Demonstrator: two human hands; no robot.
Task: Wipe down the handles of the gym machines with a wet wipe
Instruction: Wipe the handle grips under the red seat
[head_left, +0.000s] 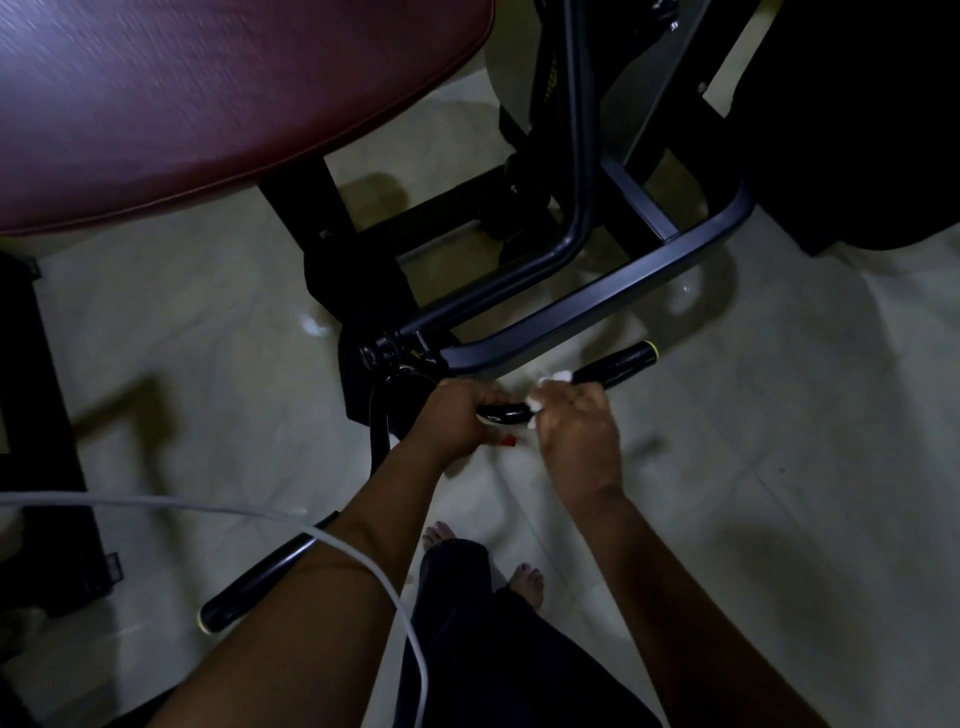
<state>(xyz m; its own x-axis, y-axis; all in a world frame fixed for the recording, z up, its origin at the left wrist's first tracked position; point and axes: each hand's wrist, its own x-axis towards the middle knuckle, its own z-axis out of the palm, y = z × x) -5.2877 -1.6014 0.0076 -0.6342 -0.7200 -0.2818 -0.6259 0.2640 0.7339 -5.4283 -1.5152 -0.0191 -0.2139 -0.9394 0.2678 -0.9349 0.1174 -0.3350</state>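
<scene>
A black machine handle (618, 364) with a yellow end ring runs from the middle of the view up to the right. My left hand (452, 415) grips the bar at its inner end. Just right of it, my right hand (576, 421) holds a white wet wipe (550, 382) wrapped around the handle. A short glossy stretch of the bar shows between my two hands. A second black handle (254, 582), also yellow-ringed, points down to the lower left, partly behind my left forearm.
A maroon padded seat (208, 104) fills the upper left. The black machine frame (597, 291) stands on the pale tiled floor beyond my hands. A white cable (363, 561) crosses my left forearm. My bare feet (527, 574) show below.
</scene>
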